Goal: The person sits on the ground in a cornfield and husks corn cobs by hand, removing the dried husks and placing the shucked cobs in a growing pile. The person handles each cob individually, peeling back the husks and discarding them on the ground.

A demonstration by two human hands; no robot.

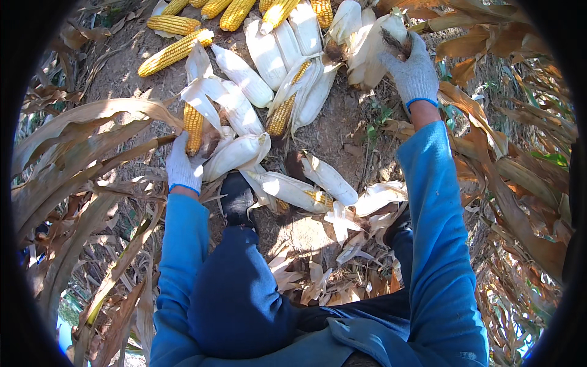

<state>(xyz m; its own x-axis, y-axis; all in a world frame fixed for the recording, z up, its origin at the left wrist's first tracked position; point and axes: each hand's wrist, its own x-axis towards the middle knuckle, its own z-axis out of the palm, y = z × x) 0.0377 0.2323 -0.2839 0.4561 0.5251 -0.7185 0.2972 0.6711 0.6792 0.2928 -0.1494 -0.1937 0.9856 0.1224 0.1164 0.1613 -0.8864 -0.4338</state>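
My left hand, in a pale knit glove with a blue cuff, grips the lower end of a partly husked corn ear. Its fingers lie along the ear's left side, and pale husk is folded back above the kernels. Farther out on the right, my right hand, gloved alike, holds a husk-covered corn ear by its end with dark silk. Between the hands lie several ears in husk and one half-opened ear showing yellow kernels.
Bare yellow ears lie in a group at the top. More husked ears rest by my left shoe. Dry corn stalks and leaves crowd the left; more leaves stand on the right. Loose husks litter the soil.
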